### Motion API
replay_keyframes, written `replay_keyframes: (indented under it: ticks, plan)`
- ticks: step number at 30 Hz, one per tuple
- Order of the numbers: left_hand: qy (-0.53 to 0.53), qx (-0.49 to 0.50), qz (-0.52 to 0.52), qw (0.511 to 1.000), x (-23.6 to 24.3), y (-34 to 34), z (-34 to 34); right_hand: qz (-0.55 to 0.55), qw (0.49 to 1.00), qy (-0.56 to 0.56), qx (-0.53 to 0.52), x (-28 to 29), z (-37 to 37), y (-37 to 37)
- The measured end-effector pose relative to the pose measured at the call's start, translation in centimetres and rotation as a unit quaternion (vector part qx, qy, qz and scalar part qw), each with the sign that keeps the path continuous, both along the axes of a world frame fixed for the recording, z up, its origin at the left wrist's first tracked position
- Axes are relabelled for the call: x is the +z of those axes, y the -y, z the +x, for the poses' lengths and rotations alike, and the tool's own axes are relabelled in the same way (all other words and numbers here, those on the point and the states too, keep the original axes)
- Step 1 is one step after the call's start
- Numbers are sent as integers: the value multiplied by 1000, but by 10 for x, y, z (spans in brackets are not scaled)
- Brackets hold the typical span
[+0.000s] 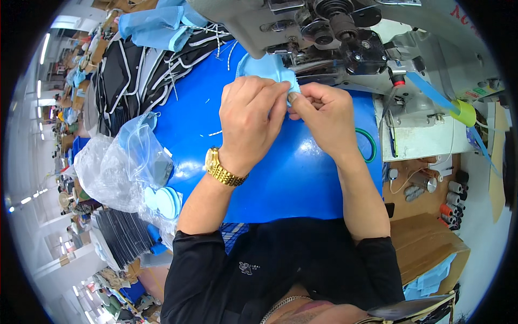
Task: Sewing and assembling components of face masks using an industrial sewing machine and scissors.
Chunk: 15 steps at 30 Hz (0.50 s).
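Observation:
A light blue fabric piece [264, 67] lies beside the working parts of an industrial sewing machine [240, 24]. My left hand [249, 113] is closed on its near edge, thumb and fingers pressed together. Against it, my right hand [328, 116] pinches the fabric's right corner between thumb and bent fingers. The two hands almost touch at the fingertips. Part of the fabric is hidden behind my left fingers and under the machine. A gold watch [224, 170] is on my left wrist. Both hands are above the blue work surface [286, 186].
Black pieces with white edging [127, 81] are heaped at the far left, near blue mesh fabric [154, 27]. Clear plastic bags [102, 170] and light blue discs [167, 202] lie at left. A green ring [372, 144] is right; blue tape [431, 92] hangs from a yellow-green roll [464, 114].

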<state>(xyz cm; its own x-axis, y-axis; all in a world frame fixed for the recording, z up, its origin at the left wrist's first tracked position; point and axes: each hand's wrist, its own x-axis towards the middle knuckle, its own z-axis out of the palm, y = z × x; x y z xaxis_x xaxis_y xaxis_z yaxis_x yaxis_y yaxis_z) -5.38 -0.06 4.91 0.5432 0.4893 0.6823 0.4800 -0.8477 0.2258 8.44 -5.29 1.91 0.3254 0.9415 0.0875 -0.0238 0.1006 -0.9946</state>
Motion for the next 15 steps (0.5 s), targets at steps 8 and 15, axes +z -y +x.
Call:
replay_keyframes:
  ticks: [8,15]
  plan:
    - [-19,15,-19,1000,1,2,-1,-17,1000,14,15,3,1,0]
    - [-13,41,-29,999,2,2,7,-22,1000,8,8,6,4,-3]
